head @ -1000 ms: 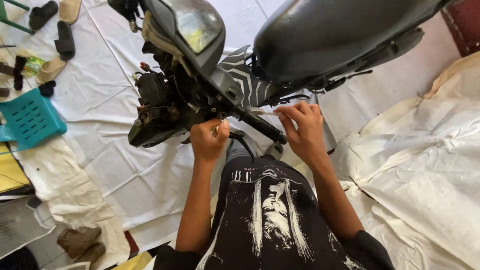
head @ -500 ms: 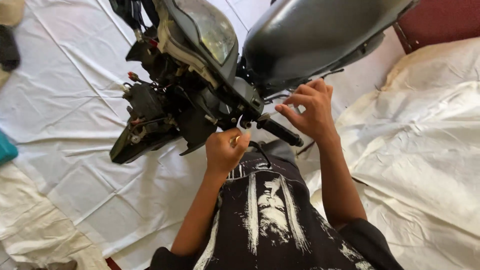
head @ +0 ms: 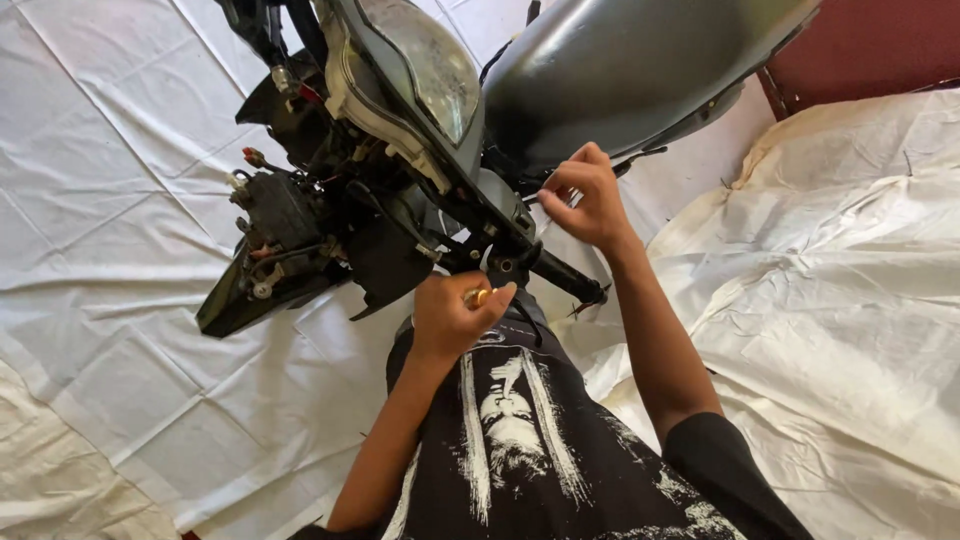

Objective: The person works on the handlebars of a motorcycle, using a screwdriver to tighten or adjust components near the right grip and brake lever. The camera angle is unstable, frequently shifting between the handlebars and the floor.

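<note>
Head view looks straight down on a person in a black shirt [head: 520, 450] with a white print, working at the stripped front of a dark motorcycle [head: 420, 190] that stands on white sheeting [head: 110, 200] spread over the floor.

Left hand [head: 455, 315] is curled into a loose fist just below the black handlebar tube [head: 560, 275], with the thumb and forefinger pinched on a small brass-coloured part [head: 480, 296] — too small to say what kind of part it is. That part sits right at the underside of the clamp area, touching or nearly touching the black metal; which of the two cannot be told.

Right hand [head: 590, 200] is raised higher, beside the grey fuel tank [head: 640, 70], with its fingers bent and closed on something thin — a slim cable or rod [head: 640, 155] that runs toward the tank's edge. What exactly lies between the fingertips is hidden by the fingers themselves.

Above the left hand the headlight unit [head: 420, 60] tilts upward, its lens dusty and yellowed. To the left of it hangs a black block of exposed parts [head: 280, 215] with wires and red-tipped terminals, and a dark plastic panel [head: 250, 295] slopes down toward the sheeting.

On the right a cream tarpaulin [head: 830, 290] lies crumpled, overlapping the white sheeting, and a dark red surface [head: 870, 45] shows at the upper right corner.
</note>
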